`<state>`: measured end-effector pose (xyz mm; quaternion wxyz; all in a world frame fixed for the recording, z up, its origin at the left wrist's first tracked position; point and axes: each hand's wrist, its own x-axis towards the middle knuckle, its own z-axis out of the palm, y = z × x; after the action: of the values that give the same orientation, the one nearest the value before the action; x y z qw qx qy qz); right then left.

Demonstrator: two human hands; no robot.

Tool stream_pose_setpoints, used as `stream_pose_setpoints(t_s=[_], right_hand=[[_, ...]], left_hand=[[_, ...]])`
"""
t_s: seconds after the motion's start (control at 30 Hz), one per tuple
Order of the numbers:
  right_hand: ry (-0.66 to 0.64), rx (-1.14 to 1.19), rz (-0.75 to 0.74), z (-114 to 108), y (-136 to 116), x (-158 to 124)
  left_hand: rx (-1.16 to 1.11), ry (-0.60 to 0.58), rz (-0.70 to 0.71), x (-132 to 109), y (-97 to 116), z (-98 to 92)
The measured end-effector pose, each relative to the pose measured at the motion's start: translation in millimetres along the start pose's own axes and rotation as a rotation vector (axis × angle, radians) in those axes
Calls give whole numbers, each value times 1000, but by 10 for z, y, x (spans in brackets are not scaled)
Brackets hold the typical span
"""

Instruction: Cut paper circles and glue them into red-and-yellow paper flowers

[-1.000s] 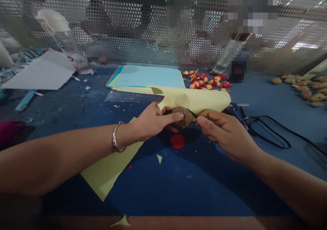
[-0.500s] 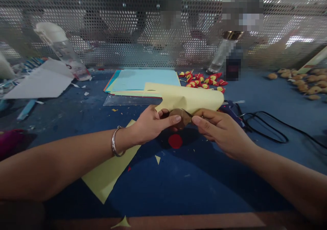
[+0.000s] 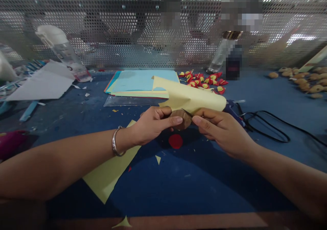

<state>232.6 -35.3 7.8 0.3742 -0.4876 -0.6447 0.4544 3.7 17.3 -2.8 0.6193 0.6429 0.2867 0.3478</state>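
My left hand [image 3: 159,122] is closed on a brownish, roughly round piece [image 3: 180,118], its thumb pressed on the front face. Behind and above this piece, a curled pale yellow paper sheet [image 3: 199,95] stands up, with a notched left edge. My right hand [image 3: 212,126] is closed at the piece's right side. A narrow dark blade, seemingly of scissors [image 3: 187,112], points left from its fingertips between the piece and the sheet; the handles are hidden. On the table just below my hands lies a red disc [image 3: 175,141].
Yellow paper [image 3: 109,179] and scraps lie beneath my left forearm. Coloured sheets [image 3: 145,80] are stacked at the back, beside small red-and-yellow pieces [image 3: 204,80]. Bottles [image 3: 73,59] stand by the perforated panel [image 3: 122,35]. A black cord [image 3: 270,124] loops at right, near brown nut-like pieces [image 3: 304,80].
The yellow sheet has tilted and shifted slightly right, its left end rising. The brown piece has turned a little between my hands; both hands stay nearly in place.
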Motion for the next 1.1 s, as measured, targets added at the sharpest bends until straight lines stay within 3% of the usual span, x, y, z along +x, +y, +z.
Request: stream_pose_setpoints(t_s=[0.13, 0.27, 0.37, 0.6, 0.9, 1.1], right_hand=[[-17, -18, -11, -20, 6, 13], [-35, -28, -42, -20, 11, 33], [-36, -44, -69, -22, 21, 36], [-1, -82, -71, -52, 16, 14], [-21, -71, -58, -71, 39, 12], [-9, -46, -2, -72, 55, 12]], left_hand=[[5, 17, -32, -2, 8, -12], [-56, -67, -87, -14, 37, -13], [-54, -114, -31, -20, 43, -15], [38, -90, 4, -3, 52, -27], [21, -232, 24, 5, 122, -81], [-40, -170, 8, 9, 75, -70]])
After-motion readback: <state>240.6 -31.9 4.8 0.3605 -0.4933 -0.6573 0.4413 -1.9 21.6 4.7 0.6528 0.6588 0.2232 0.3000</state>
